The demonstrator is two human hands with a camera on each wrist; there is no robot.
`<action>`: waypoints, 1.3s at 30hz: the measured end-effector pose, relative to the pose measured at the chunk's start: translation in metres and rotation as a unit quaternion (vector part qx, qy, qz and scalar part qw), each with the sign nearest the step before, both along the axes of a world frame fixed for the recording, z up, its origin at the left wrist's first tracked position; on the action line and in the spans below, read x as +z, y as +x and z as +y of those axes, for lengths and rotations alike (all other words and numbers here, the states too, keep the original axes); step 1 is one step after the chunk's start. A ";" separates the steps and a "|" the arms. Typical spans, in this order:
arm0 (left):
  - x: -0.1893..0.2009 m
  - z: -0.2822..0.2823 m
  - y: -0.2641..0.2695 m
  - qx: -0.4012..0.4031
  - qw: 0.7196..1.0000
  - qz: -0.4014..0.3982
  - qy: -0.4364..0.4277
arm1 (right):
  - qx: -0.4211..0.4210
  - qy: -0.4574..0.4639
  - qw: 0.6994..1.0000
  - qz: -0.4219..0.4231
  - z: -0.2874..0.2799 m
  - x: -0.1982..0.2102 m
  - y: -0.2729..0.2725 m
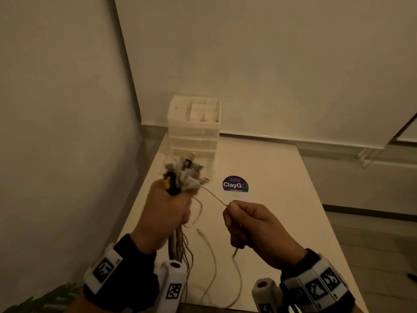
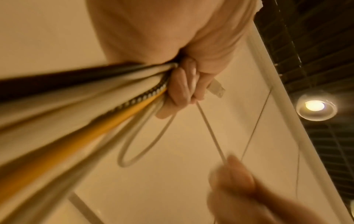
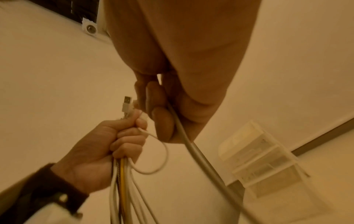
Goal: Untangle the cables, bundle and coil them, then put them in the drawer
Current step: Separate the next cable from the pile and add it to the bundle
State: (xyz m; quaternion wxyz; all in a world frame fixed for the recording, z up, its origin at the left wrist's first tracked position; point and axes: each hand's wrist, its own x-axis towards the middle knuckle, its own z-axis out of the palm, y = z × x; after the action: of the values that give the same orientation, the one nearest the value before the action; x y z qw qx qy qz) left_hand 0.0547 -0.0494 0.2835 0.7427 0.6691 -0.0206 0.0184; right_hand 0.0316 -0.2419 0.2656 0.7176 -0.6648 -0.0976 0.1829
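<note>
My left hand (image 1: 168, 207) grips a thick bundle of cables (image 1: 180, 247) above the white table; white, black and yellow plug ends (image 1: 184, 175) fan out above its fist. The left wrist view shows the same cable bundle (image 2: 80, 109) with white, black, braided and yellow cords running under my curled fingers (image 2: 179, 89). One thin white cable (image 1: 213, 196) stretches from the bundle to my right hand (image 1: 246, 224), which pinches it in a closed fist. In the right wrist view this white cable (image 3: 193, 150) runs out below my right fingers (image 3: 162, 119). Loose cable ends (image 1: 212, 256) hang onto the table.
A small translucent drawer unit (image 1: 195, 129) with three drawers stands at the back of the white table (image 1: 282, 199), against the wall. A round purple sticker (image 1: 235, 184) is on the tabletop. Green leaves (image 1: 45, 299) show at the lower left.
</note>
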 end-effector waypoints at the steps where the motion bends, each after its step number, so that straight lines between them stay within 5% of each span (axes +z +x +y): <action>1: 0.001 0.007 0.006 0.036 0.999 -0.005 -0.028 | 0.004 -0.006 1.000 0.001 -0.005 -0.003 -0.001; 5: 0.009 0.034 0.019 0.149 0.986 -0.031 -0.074 | 0.005 -0.051 0.999 0.013 -0.026 -0.016 -0.007; 11: 0.003 0.028 0.010 0.281 0.954 -0.090 0.052 | -0.050 -0.094 0.994 0.017 -0.028 -0.016 -0.004; 13: 0.006 0.015 0.000 0.223 0.965 -0.120 0.064 | -0.049 -0.083 0.995 0.020 -0.023 -0.008 0.001; 17: 0.008 -0.017 -0.017 -0.042 0.977 -0.120 0.173 | 0.012 -0.046 0.999 0.021 -0.009 0.010 0.012; 24: -0.003 -0.024 -0.007 -0.034 0.982 -0.054 0.180 | 0.014 0.010 0.999 0.049 -0.004 0.018 0.021; 34: -0.010 0.028 0.032 0.184 0.983 -0.022 -0.002 | 0.010 -0.097 0.995 0.015 -0.028 -0.001 0.022; 39: -0.013 0.047 0.033 0.247 0.968 -0.028 0.046 | -0.013 -0.117 0.993 0.015 -0.028 -0.005 0.022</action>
State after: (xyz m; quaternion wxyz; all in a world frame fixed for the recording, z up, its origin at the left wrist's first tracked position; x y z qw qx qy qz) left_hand 0.0876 -0.0027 0.2702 0.6824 0.6863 0.1233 0.2192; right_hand 0.0532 -0.2700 0.2607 0.6389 -0.7425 -0.0559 0.1936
